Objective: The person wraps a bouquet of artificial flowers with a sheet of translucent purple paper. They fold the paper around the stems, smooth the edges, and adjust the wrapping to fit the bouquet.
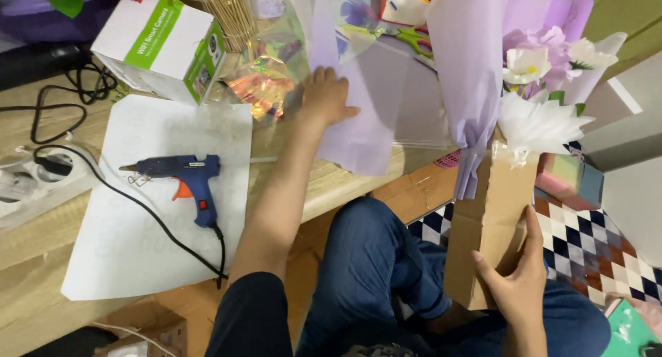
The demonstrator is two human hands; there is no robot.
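My left hand [325,96] rests flat on lilac paper sheets [362,115] that lie on the wooden table [41,240], fingers spread, gripping nothing. My right hand [518,274] grips the lower edge of a tall brown cardboard box [493,212] held upright beside my knee. From the top of the box rises a bouquet [538,74] of purple and white paper flowers wrapped in lilac and white paper. A lilac wrap sheet [469,81] hangs down the box's left side.
A blue glue gun [189,181] with a black cord lies on a white sheet [158,198]. A white and green carton [162,46], crinkled cellophane [265,81], scissors [414,40] and a power strip [34,177] sit around it. A checkered floor [593,246] lies below right.
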